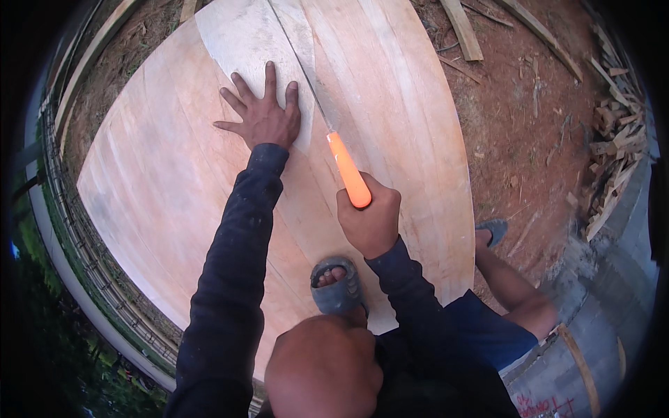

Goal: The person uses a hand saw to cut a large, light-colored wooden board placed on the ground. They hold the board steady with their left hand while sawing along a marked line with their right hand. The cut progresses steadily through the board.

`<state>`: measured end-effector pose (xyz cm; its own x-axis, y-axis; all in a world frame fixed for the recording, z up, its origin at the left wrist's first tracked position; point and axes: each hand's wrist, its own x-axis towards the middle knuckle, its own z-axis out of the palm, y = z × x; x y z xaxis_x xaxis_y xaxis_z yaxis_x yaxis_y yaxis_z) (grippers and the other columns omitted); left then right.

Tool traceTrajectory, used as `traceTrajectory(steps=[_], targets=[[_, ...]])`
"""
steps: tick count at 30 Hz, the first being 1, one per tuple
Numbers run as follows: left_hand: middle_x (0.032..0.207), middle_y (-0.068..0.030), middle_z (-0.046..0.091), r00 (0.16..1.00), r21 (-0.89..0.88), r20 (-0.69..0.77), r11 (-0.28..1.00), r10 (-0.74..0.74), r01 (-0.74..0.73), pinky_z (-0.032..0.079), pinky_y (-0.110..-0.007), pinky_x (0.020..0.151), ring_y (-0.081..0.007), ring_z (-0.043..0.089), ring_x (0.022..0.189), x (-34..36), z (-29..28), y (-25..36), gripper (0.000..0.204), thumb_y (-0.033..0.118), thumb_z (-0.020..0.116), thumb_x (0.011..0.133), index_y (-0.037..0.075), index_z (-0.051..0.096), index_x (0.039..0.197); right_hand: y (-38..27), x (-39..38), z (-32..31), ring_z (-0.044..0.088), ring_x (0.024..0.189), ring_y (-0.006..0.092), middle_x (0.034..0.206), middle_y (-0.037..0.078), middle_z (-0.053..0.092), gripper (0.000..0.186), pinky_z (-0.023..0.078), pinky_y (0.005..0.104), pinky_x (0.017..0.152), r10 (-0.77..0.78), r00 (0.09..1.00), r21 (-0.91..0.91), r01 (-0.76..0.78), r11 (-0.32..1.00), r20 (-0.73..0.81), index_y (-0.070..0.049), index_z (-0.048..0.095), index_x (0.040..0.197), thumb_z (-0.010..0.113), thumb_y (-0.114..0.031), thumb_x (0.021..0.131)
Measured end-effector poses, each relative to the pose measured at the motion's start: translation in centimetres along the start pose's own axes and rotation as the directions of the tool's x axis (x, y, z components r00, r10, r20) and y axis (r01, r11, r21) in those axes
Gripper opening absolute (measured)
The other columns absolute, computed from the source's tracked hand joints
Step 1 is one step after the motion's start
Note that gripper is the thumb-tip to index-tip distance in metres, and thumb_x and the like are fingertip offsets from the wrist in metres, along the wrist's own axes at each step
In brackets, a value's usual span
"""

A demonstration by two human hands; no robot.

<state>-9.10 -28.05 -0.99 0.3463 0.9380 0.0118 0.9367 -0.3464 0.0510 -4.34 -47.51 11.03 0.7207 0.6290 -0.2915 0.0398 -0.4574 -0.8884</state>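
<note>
1. Dirt [516,160], reddish, spreads on the right with scrap wood [613,150].
2. Plywood [411,174] covers the middle.
3. Saw [339,150], orange-handled, points forward over the plywood.
4. Left hand [272,122] lies flat on the plywood, left of the saw, fingers spread wide, holding nothing.
5. Right hand [373,219] curls closed around the saw's handle.

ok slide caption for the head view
Left hand spread on wooden sheet, right hand gripping long-bladed orange-handled tool.

Red lettering [543,406] stands on the grey concrete [557,373] at lower right, bent by the fisheye rim.
</note>
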Motion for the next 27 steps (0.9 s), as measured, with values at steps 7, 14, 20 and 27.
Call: traceTrajectory(steps=[7, 14, 20, 27], targets=[[0.164, -0.0189, 0.013, 0.999, 0.000, -0.042, 1.000, 0.002, -0.002, 0.003, -0.084, 0.103, -0.0471, 0.003, 0.150, 0.3, 0.3, -0.8, 0.063, 0.068, 0.035, 0.096, 0.042, 0.031, 0.154, 0.7, -2.8, -1.6, 0.046, 0.055, 0.0062, 0.058, 0.005, 0.051, 0.005, 0.041, 0.0278, 0.051, 0.019, 1.000, 0.085, -0.019, 0.996, -0.004, 0.007, 0.062, 0.084, 0.061, 0.003, 0.082], [0.164, -0.0204, 0.011, 1.000, 0.005, -0.027, 1.000, 0.014, -0.014, 0.003, -0.085, 0.101, -0.0485, 0.002, 0.150, -0.3, 0.6, -0.5, 0.064, 0.069, 0.032, 0.096, 0.042, 0.029, 0.154, -1.5, -14.0, -9.1, 0.059, 0.053, 0.0154, 0.062, 0.013, 0.056, 0.017, 0.046, 0.0285, 0.053, 0.041, 0.999, -0.112, -0.040, 0.993, 0.005, 0.010, 0.066, 0.093, 0.059, 0.008, 0.078], [0.164, -0.0202, 0.012, 0.999, 0.003, -0.035, 1.000, 0.022, -0.022, 0.003, -0.085, 0.101, -0.0483, 0.002, 0.150, 0.3, 0.4, 0.1, 0.064, 0.069, 0.033, 0.096, 0.042, 0.029, 0.154, 0.4, 4.1, 1.6, 0.041, 0.052, 0.0098, 0.054, 0.013, 0.041, 0.018, 0.038, 0.0350, 0.050, -0.057, 0.998, 0.017, 0.058, 0.998, -0.035, 0.006, 0.049, 0.070, 0.061, -0.002, 0.080], [0.164, -0.0198, 0.011, 1.000, 0.019, -0.011, 1.000, -0.005, 0.005, 0.003, -0.085, 0.102, -0.0476, 0.002, 0.150, 0.1, 0.4, -1.1, 0.064, 0.070, 0.031, 0.096, 0.043, 0.028, 0.154, 0.1, -3.2, -1.2, 0.047, 0.056, 0.0064, 0.057, 0.008, 0.048, 0.008, 0.042, 0.0281, 0.052, 0.036, 0.999, 0.064, -0.035, 0.997, -0.015, 0.008, 0.062, 0.086, 0.060, 0.003, 0.079]])
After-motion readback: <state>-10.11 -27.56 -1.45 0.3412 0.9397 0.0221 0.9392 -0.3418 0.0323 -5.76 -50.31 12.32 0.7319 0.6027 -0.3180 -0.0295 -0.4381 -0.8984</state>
